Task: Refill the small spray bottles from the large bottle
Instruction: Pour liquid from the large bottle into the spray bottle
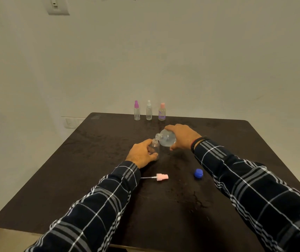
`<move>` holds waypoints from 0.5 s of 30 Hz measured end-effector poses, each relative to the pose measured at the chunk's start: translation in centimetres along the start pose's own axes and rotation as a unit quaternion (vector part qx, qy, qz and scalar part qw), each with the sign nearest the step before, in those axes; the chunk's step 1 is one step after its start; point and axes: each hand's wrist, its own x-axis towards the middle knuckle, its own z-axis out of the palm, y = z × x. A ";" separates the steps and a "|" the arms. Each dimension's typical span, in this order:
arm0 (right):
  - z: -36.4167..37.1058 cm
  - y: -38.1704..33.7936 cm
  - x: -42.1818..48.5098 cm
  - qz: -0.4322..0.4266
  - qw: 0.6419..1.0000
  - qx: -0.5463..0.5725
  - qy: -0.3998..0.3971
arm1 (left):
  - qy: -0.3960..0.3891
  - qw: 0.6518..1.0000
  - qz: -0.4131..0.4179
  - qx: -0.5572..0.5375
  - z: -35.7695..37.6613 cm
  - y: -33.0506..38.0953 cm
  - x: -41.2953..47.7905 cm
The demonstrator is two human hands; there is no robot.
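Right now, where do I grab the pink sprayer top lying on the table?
Pinch the pink sprayer top by its chunky pink head, coming straight down from above, fingers on its near and far sides. It lies flat on the table, and the thin white tube sticking out to its left would likely bend or slip.

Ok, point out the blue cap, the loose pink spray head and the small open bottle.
blue cap [198,173], head view, on its top.
pink spray head [162,177], head view, on the pink collar, not the tube.
small open bottle [156,147], head view, on its clear shoulder under the neck.
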 end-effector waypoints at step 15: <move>-0.5 -0.4 -0.2 0.003 1.000 -0.023 -0.012 | -0.002 1.000 -0.004 -0.001 0.0 0.1 -0.1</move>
